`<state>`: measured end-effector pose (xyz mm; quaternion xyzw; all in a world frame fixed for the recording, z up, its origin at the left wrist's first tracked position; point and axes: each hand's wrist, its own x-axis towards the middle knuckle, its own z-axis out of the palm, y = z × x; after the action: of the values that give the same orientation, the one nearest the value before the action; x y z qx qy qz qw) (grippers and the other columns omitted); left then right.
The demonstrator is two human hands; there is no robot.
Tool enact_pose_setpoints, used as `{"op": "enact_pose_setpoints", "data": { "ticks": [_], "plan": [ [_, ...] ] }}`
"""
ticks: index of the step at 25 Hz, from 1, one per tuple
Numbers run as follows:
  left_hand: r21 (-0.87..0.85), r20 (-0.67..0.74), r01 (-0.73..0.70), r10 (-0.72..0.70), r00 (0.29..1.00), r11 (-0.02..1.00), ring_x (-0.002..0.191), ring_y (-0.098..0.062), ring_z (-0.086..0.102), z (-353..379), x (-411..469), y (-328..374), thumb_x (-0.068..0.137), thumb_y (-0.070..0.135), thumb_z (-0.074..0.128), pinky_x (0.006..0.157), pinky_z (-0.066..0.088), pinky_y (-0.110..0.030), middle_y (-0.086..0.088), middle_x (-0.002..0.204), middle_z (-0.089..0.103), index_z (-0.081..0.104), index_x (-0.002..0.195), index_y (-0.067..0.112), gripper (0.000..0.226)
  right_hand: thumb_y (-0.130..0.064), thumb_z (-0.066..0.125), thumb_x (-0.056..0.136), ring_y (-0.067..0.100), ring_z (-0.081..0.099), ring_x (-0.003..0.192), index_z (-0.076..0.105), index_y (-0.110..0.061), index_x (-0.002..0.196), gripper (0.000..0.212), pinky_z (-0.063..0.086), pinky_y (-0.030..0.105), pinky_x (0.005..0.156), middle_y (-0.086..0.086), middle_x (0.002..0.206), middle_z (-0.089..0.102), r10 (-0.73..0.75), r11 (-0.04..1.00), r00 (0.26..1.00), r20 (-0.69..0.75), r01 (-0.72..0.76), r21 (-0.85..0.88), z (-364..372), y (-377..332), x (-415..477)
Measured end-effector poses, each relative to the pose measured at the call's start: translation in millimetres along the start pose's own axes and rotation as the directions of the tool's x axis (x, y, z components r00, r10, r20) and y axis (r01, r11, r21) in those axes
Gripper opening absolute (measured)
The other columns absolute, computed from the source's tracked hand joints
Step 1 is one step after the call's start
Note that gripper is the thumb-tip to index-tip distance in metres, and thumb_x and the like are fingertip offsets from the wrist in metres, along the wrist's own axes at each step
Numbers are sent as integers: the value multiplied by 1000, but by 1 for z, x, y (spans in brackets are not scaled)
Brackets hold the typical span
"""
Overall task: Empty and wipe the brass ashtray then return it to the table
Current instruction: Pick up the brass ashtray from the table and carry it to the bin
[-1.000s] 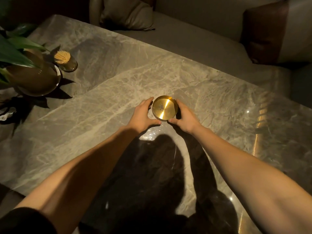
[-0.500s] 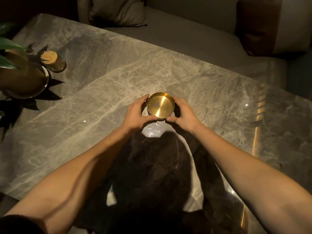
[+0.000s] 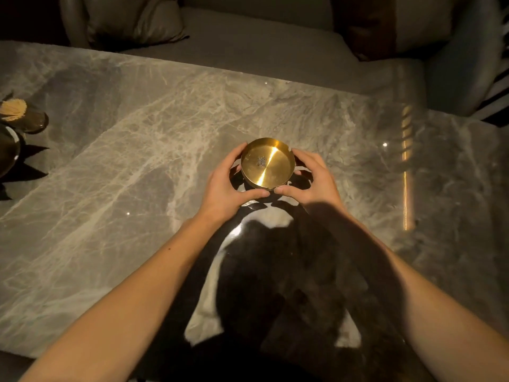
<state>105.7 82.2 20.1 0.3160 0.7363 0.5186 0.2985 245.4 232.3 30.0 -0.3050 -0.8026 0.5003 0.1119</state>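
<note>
A round brass ashtray [image 3: 268,162] is in the middle of the grey marble table [image 3: 137,161], held a little above its surface and tilted slightly toward me. A small grey speck of ash lies inside it, left of centre. My left hand [image 3: 224,186] cups its left side with the thumb under the near rim. On the other side my right hand [image 3: 312,183] cups the ashtray the same way. Both thumbs nearly meet at the front edge.
A toothpick holder [image 3: 20,115] and the rim of a dark planter [image 3: 9,148] stand at the table's far left. A grey sofa [image 3: 248,48] with cushions runs behind the table. My own shadow covers the near table surface.
The view has tilted down and shifted right, so the plant is nearly out of sight. Both hands have closed more fully around the ashtray, and it has come up off the table.
</note>
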Motion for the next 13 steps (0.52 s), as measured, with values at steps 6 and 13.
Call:
{"op": "enact_pose_setpoints", "data": {
  "ticks": [6, 13],
  "plan": [
    [-31, 93, -31, 34, 995, 999, 135, -3, 45, 88, -11, 36, 57, 24, 93, 113, 38, -24, 6, 145, 49, 38, 146, 20, 104, -16, 85, 71, 5, 56, 121, 50, -21, 136, 74, 47, 22, 102, -10, 133, 54, 46, 989, 995, -86, -33, 141, -85, 41, -60],
    [-98, 188, -23, 41, 981, 995, 133, -17, 50, 208, -30, 84, 51, 28, 95, 115, 39, -42, -9, 139, 51, 47, 137, 14, 99, -11, 83, 72, -6, 56, 113, 45, -29, 133, 75, 47, 16, 98, -7, 122, 57, 144, 969, 982, -124, -115, 217, -198, 83, -133]
  ]
}}
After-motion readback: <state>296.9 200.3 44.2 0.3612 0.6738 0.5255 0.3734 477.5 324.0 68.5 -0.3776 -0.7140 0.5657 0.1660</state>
